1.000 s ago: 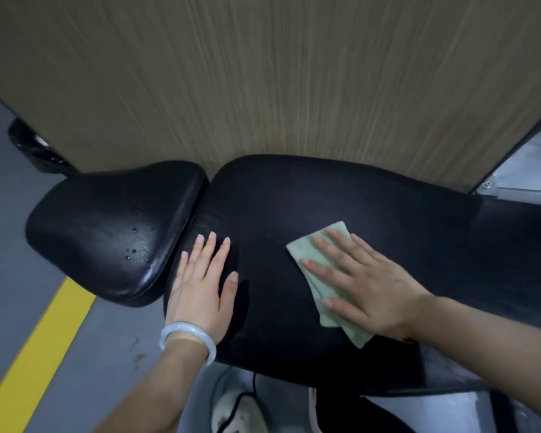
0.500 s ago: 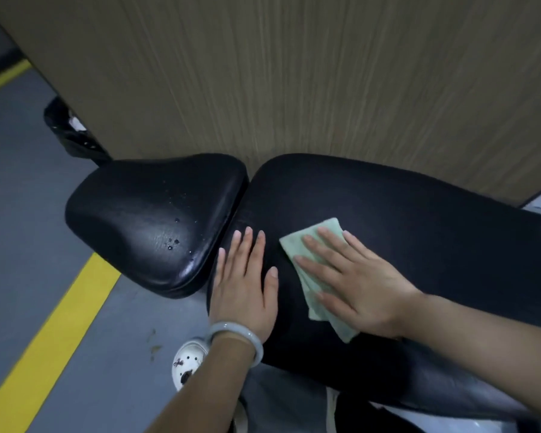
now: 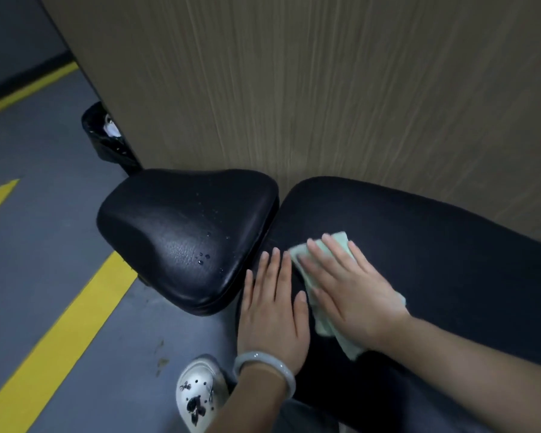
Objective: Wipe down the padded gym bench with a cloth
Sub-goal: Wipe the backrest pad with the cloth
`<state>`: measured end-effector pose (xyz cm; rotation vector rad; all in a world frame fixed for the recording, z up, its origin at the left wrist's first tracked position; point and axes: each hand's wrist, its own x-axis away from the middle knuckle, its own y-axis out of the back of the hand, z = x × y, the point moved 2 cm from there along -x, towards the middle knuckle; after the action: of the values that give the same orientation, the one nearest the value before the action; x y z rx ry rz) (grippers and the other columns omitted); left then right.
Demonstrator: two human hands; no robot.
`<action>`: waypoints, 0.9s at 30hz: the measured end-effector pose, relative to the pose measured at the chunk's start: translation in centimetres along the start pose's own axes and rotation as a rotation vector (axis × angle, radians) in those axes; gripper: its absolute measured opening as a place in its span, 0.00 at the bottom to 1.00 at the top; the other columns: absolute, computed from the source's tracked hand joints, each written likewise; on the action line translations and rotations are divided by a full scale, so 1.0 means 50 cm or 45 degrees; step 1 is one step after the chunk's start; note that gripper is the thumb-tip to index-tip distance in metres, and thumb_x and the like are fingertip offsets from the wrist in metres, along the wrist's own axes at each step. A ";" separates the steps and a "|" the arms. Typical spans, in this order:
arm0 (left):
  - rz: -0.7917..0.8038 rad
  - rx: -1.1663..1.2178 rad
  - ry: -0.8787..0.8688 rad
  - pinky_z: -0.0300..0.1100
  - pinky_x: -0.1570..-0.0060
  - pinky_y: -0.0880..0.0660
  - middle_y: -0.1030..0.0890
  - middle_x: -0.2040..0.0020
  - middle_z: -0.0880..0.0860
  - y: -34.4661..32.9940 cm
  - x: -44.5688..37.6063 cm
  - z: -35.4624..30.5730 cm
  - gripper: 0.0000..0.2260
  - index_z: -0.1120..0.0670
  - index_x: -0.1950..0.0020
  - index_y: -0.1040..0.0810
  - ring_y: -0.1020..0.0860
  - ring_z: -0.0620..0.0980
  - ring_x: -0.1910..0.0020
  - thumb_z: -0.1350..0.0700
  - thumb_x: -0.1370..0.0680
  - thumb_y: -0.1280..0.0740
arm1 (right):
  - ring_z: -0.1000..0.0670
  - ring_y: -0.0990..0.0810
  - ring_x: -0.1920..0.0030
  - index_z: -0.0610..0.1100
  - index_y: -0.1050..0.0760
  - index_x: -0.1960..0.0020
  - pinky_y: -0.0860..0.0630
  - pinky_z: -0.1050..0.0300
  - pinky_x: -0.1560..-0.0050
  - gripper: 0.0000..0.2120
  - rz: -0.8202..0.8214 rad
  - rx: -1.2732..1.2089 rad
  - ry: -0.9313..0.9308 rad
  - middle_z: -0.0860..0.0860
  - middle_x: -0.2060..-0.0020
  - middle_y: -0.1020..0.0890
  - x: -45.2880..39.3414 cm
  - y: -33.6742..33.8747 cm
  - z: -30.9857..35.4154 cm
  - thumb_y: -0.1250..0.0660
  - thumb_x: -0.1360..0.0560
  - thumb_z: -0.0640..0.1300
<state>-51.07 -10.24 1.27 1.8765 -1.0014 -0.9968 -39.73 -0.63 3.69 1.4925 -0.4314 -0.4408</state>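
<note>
Moved: cloth [image 3: 320, 250] has slid left, nearly touching left hand [image 3: 270, 310]
Grip: right hand [image 3: 347, 292] flat, fingers spread, pressing cloth on bench pad [image 3: 434, 254]; left hand flat, bracing
Handling: soft, light, bunches easily; press by palm

Cloth [image 3: 328, 328] under the right hand [image 3: 349, 295]: pale green, no print. Long pad [image 3: 434, 254] under both hands: black, dull. Seat pad [image 3: 181, 232] just past the left hand [image 3: 270, 314]: black too, but shiny w/ a skin-like wrinkle look (a few clear wet dots on it). Bangle [image 3: 264, 368] on the left wrist: milky grey-white. Shoe [image 3: 199, 393] below the left wrist: white w/ small black marks. Floor [image 3: 38, 245] to the left of the hands: grey-blue w/ yellow stripes [image 3: 63, 335]. Wall [image 3: 325, 89] beyond the hands: tan-brown w/ thin up-and-down lines like wood.
</note>
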 end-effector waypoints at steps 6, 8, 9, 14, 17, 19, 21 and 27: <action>-0.092 0.185 -0.057 0.49 0.28 0.46 0.34 0.26 0.53 0.004 -0.003 0.008 0.24 0.58 0.26 0.36 0.40 0.48 0.25 0.51 0.21 0.48 | 0.54 0.59 0.23 0.54 0.47 0.23 0.57 0.50 0.24 0.26 0.130 -0.156 0.251 0.57 0.23 0.49 -0.036 0.006 -0.036 0.60 0.19 0.59; -0.126 0.185 -0.060 0.49 0.28 0.45 0.33 0.26 0.53 0.005 -0.003 0.009 0.24 0.59 0.27 0.34 0.39 0.49 0.25 0.50 0.19 0.50 | 0.55 0.63 0.24 0.55 0.51 0.22 0.61 0.51 0.24 0.29 0.126 -0.136 0.176 0.57 0.23 0.52 -0.102 0.009 -0.050 0.63 0.22 0.60; -0.137 0.186 -0.062 0.49 0.28 0.44 0.33 0.26 0.53 0.006 -0.003 0.008 0.24 0.59 0.27 0.33 0.39 0.49 0.25 0.49 0.18 0.51 | 0.54 0.64 0.24 0.55 0.52 0.22 0.64 0.52 0.25 0.32 0.107 -0.097 0.118 0.57 0.23 0.53 -0.134 0.009 -0.054 0.66 0.25 0.60; -0.159 0.151 -0.064 0.49 0.29 0.44 0.34 0.26 0.52 0.004 -0.002 0.007 0.25 0.59 0.27 0.34 0.40 0.49 0.25 0.51 0.22 0.45 | 0.52 0.63 0.24 0.54 0.56 0.22 0.67 0.52 0.27 0.38 0.054 -0.026 -0.062 0.55 0.22 0.55 -0.206 0.008 -0.040 0.75 0.31 0.59; -0.168 0.152 -0.064 0.49 0.29 0.44 0.33 0.26 0.53 0.002 -0.003 0.012 0.25 0.59 0.27 0.34 0.38 0.49 0.26 0.51 0.22 0.45 | 0.49 0.54 0.23 0.50 0.47 0.22 0.62 0.53 0.25 0.33 0.015 -0.007 0.065 0.51 0.23 0.46 -0.147 0.010 -0.016 0.64 0.25 0.57; -0.177 0.167 -0.058 0.49 0.30 0.43 0.33 0.27 0.53 0.001 -0.006 0.015 0.25 0.59 0.27 0.34 0.38 0.49 0.26 0.51 0.23 0.45 | 0.46 0.42 0.25 0.48 0.36 0.26 0.50 0.49 0.27 0.27 -0.017 -0.023 0.168 0.49 0.26 0.36 -0.094 0.005 -0.002 0.52 0.23 0.53; -0.178 0.177 -0.053 0.50 0.30 0.43 0.33 0.27 0.53 -0.002 -0.007 0.016 0.25 0.59 0.27 0.35 0.38 0.49 0.26 0.51 0.23 0.45 | 0.48 0.45 0.24 0.50 0.36 0.26 0.50 0.49 0.28 0.25 0.032 -0.098 0.210 0.52 0.25 0.39 -0.070 -0.003 -0.007 0.50 0.22 0.53; -0.208 0.172 -0.044 0.50 0.30 0.42 0.34 0.26 0.53 0.007 -0.003 0.013 0.25 0.59 0.27 0.33 0.38 0.50 0.26 0.52 0.23 0.44 | 0.55 0.68 0.26 0.55 0.56 0.22 0.69 0.56 0.28 0.37 0.078 -0.104 0.028 0.58 0.23 0.58 -0.180 0.007 -0.012 0.74 0.30 0.60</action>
<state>-51.80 -10.42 1.37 2.0857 -0.9685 -1.0819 -47.07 4.66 3.97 1.4003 -0.4358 -0.3888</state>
